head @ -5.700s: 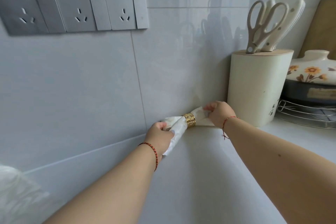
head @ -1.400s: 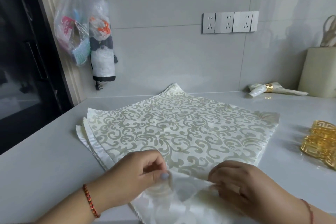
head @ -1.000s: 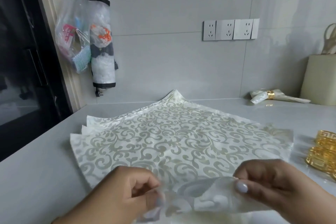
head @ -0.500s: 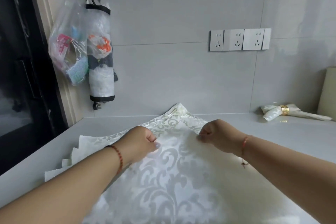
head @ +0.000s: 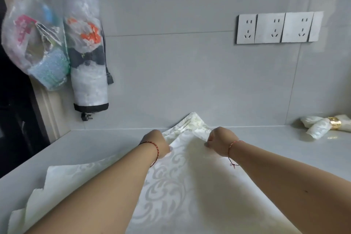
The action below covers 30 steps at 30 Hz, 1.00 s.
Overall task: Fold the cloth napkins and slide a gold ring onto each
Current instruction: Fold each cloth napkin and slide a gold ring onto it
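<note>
— What is hidden at the hands?
— The fingertips of the left hand (head: 157,143) and right hand (head: 218,141) are curled under at the napkin (head: 182,176), so the pinch itself is not seen.

— What is cut off?
— The napkin's near part is cropped by the bottom edge and covered by both forearms. The finished roll (head: 321,126) is clipped at the right edge. The hanging bag (head: 36,43) is cut on the left; its contents are blurred.

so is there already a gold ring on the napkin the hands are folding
No, the napkin pinched by the left hand and right hand is bare; the only gold ring sits on the finished napkin by the wall.
</note>
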Available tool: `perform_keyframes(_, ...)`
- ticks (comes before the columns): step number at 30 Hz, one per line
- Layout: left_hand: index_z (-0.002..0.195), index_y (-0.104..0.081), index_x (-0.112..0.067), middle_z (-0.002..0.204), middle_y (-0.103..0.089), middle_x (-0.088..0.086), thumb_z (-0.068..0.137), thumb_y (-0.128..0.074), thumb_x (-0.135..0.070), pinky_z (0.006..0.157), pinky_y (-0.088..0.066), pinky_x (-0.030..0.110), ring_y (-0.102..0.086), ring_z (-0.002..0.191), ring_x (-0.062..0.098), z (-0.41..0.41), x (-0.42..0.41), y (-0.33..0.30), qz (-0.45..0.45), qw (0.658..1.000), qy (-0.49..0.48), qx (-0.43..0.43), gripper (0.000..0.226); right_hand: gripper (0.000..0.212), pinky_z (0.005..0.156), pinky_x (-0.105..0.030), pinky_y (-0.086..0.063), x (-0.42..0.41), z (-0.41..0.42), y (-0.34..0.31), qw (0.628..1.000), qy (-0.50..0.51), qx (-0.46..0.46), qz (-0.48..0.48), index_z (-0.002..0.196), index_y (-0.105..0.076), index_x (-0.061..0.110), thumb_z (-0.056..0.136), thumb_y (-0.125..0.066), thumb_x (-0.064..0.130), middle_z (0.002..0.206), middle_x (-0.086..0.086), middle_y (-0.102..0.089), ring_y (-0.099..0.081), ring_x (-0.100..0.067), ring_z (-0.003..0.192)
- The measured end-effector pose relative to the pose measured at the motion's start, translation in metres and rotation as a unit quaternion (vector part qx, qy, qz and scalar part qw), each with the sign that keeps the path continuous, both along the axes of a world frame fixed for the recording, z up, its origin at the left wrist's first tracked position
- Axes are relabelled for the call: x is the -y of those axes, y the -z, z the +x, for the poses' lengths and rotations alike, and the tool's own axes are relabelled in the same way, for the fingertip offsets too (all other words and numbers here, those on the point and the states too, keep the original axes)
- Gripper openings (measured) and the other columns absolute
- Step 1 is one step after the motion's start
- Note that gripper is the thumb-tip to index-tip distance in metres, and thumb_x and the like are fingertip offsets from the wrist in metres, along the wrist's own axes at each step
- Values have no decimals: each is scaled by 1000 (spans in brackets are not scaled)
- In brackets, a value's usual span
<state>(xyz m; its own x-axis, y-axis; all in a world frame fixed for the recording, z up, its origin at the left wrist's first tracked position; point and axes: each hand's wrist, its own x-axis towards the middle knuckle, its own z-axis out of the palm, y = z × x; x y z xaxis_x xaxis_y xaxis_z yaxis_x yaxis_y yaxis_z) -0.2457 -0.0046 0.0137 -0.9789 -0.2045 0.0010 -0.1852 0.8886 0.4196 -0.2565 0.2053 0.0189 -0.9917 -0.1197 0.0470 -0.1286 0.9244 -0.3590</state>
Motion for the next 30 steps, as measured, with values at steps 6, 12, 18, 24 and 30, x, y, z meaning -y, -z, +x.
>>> perform_keyframes(6,112,-65,-18,86,-58,-3,85,-64,-43,63,-39,23,-54,76,20,-30,-2,7,-35,999,-3,21,37,29,52,-24,-30,0,-27,5,999,30,15,12,64,-44,11,87,-57,22,59,-4,-38,-39,-23,62)
perform_keyframes(12,114,-62,-15,94,-64,-1,83,-67,-41,66,-41,24,-56,82,23,-44,-4,12,-37,999,-25,22,41,27,65,-23,-39,0,-45,11,999,41,19,2,98,-66,2,89,-58,26,81,-8,-57,-50,-22,76)
perform_keyframes(18,123,-58,-10,116,-66,5,81,-68,-43,71,-41,26,-63,105,26,-46,-10,12,-24,999,-40,20,54,24,68,-23,-39,2,-52,14,999,44,17,16,97,-66,5,89,-58,26,86,-7,-59,-51,-22,78)
perform_keyframes(24,128,-55,-19,113,-60,8,92,-51,-48,83,-45,29,-58,99,27,-48,-18,15,-16,1000,19,15,47,27,57,-24,-39,7,-54,17,998,39,42,-1,67,-52,13,81,-59,35,65,-2,-52,-51,-21,63)
perform_keyframes(30,75,-56,-22,81,-63,2,81,-65,-49,82,-51,35,-64,87,27,-45,-13,31,76,995,23,-55,29,17,73,-28,-47,-2,-57,34,997,13,-26,-71,70,-53,27,79,-60,40,84,9,-67,-61,-16,87)
